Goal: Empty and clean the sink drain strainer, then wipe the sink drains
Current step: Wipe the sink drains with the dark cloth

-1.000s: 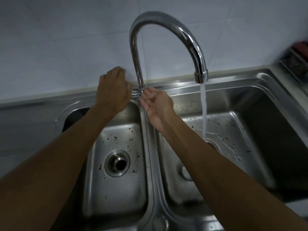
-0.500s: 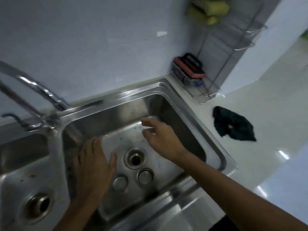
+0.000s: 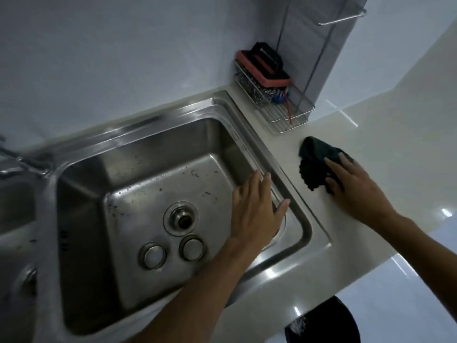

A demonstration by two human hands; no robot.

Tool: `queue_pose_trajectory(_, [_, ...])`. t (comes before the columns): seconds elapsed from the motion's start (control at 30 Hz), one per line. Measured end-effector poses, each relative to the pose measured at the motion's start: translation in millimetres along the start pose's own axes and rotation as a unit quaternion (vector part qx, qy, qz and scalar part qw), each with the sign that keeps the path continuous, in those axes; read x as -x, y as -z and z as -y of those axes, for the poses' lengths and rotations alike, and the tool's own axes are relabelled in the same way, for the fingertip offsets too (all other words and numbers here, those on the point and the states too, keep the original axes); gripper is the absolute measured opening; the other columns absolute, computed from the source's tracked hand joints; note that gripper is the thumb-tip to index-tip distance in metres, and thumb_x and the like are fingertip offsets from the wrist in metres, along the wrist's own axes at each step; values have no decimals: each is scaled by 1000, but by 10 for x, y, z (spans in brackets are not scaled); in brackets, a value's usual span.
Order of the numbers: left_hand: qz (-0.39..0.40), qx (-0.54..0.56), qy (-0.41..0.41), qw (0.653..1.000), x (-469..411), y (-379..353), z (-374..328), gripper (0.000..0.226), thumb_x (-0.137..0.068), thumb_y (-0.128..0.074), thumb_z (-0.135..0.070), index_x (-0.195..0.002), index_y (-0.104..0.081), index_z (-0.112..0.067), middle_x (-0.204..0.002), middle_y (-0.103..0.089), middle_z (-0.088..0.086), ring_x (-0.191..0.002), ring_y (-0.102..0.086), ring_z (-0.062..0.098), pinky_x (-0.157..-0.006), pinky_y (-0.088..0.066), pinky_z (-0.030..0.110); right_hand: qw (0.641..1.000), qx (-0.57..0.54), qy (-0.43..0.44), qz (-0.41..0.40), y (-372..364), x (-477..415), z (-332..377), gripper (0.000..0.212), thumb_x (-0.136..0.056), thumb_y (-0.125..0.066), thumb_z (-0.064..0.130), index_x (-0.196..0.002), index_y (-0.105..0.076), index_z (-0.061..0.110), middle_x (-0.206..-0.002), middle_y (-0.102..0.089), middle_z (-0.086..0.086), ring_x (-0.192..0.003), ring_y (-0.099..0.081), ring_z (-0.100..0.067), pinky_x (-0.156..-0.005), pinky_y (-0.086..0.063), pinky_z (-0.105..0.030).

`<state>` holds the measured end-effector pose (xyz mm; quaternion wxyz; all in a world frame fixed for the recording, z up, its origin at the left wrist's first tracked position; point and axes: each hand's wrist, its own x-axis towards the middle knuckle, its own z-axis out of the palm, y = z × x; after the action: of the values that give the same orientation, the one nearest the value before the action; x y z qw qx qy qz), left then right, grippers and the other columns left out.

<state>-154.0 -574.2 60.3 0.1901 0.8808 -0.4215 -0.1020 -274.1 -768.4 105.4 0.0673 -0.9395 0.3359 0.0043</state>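
Reaching for wiping: right hand (image 3: 356, 186) rests straight-fingered on the cloth (image 3: 312, 167) mid-right, left hand (image 3: 254, 209) slack over the sink (image 3: 148, 125); strainer (image 3: 192, 248) out, drain (image 3: 181, 219) apparently unwiped.

The right hand (image 3: 356, 186) has left the sink basin (image 3: 138, 169) and now lies on the dark cloth (image 3: 314, 167) on the tabletop (image 3: 371, 134). The left hand (image 3: 257, 209) has moved across to the right rim of the basin.
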Motion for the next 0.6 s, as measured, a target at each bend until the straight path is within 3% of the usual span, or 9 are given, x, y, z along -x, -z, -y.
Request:
queue_pose_trajectory(0.1, [1,-3,28,1000,71,-8,128,79,-102,-31,-67,-163,-21,-17,-172,-17,9,-158,-18,24,-125,-15,45,998,-29,35,-46,-49,57,45,55,-84,-72,-2,-137,-62,13,-140,-61,-15,-112,-67,-43,-92,-56,-57])
queue_pose_trajectory(0.23, [-16,-29,77,996,320,172,558,78,-102,-31,-67,-163,-25,-18,-171,-22,7,-157,-21,23,-125,-19,46,979,-123,142,-74,-49,80,644,51,-83,-72,0,-133,-64,10,-134,-65,-17,-110,-71,-36,-98,-55,-52])
queue_pose_trajectory(0.3, [-20,-40,117,992,528,351,864,79,-101,-30,-68,-163,-26,-19,-171,-22,5,-157,-21,22,-125,-18,44,964,-161,200,-69,-94,29,1114,50,-83,-73,-5,-131,-66,7,-134,-65,-18,-112,-70,-35,-103,-50,-43])
queue_pose_trajectory(0.47, [-39,-80,225,970,1297,870,1811,80,-100,-26,-71,-163,-25,-21,-172,-16,5,-159,-18,23,-126,-12,44,919,-212,328,50,-476,0,2492,53,-84,-70,-7,-133,-65,12,-143,-60,-8,-127,-62,-24,-114,-44,-34])
queue_pose_trajectory(0.6, [-70,-110,274,953,1894,1133,2447,76,-101,-30,-63,-158,-37,-14,-169,-26,12,-154,-30,31,-122,-25,53,868,-227,414,150,-1133,268,3543,61,-85,-62,-7,-142,-57,13,-154,-49,-7,-139,-51,-19,-117,-39,-30])
